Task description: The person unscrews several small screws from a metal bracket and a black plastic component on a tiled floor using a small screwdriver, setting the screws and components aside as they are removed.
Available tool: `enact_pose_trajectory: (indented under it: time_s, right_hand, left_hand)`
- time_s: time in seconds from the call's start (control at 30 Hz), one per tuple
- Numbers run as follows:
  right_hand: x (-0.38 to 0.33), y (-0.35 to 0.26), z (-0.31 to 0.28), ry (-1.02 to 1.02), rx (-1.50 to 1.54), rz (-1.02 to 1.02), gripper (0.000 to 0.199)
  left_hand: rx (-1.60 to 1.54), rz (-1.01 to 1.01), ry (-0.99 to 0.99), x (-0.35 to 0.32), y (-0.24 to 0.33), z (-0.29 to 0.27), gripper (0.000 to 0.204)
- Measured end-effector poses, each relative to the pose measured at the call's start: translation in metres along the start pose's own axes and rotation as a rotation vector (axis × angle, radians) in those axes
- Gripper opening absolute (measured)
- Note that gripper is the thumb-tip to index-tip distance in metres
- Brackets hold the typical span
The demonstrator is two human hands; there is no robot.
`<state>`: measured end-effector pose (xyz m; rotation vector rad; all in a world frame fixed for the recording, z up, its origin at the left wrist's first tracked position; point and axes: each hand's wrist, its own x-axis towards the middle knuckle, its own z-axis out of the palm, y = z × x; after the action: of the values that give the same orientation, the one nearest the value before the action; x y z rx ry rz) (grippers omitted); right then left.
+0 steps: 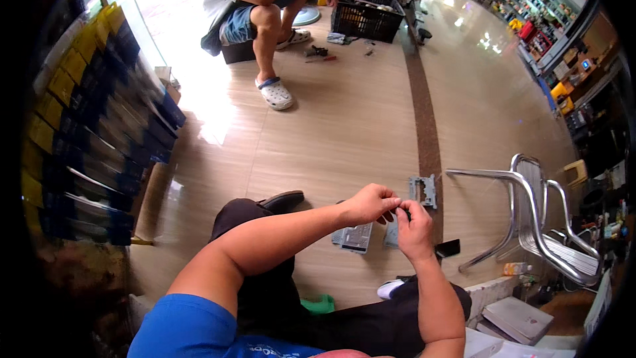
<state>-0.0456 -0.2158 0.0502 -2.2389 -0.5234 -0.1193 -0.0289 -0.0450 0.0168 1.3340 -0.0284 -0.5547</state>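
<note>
**A:** Where are the hands?

**B:** Left hand (370, 204) and right hand (413, 229) meet above the floor (344, 126), fingertips pinched together on a small part, too tiny to identify.

**A:** What's nearest?

**B:** A grey metal bracket (423, 190), just beyond the right hand.

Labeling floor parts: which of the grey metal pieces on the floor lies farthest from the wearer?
The grey bracket with cut-out openings, beside the brown floor stripe. The other grey pieces lie nearer, below the hands.

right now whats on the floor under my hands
Below the left hand and right hand lie flat grey metal parts on the wooden floor, with a grey bracket beside them. The hands cover part of them; whatever the fingertips pinch is hidden.
</note>
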Motion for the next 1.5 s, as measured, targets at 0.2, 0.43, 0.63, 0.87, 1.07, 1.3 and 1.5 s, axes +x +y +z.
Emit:
enact_pose_trajectory:
  time_s: [0.2,0.43,0.63,0.87,1.07,1.3,1.5]
  right_hand:
    - [0.010,0.007,0.006,-0.171,0.032,-0.054,0.008]
    - [0.011,0.031,-0.010,-0.413,0.060,-0.054,0.011]
    - [0.012,0.043,0.006,-0.603,0.101,0.019,0.022]
    - [0.003,0.059,-0.006,-0.445,0.095,0.015,0.024]
    - [0.005,0.053,0.003,-0.382,0.049,-0.040,0.024]
    - [0.000,0.044,0.014,-0.184,0.086,-0.140,0.018]
    - [0.001,0.035,0.017,-0.034,0.118,-0.207,0.013]
  left_hand:
    - [0.025,-0.064,0.110,-0.017,-0.008,-0.009,0.027]
    - [0.278,-0.036,0.080,-0.019,-0.022,0.006,0.033]
    - [0.423,-0.130,0.035,-0.027,-0.024,-0.002,0.026]
    - [0.107,-0.197,-0.037,-0.008,-0.033,0.000,0.026]
    - [-0.125,-0.233,-0.010,-0.010,-0.040,-0.015,0.021]
    - [-0.252,-0.219,0.093,-0.013,-0.041,-0.013,0.027]
    - [-0.247,-0.110,0.158,-0.019,-0.034,-0.018,0.028]
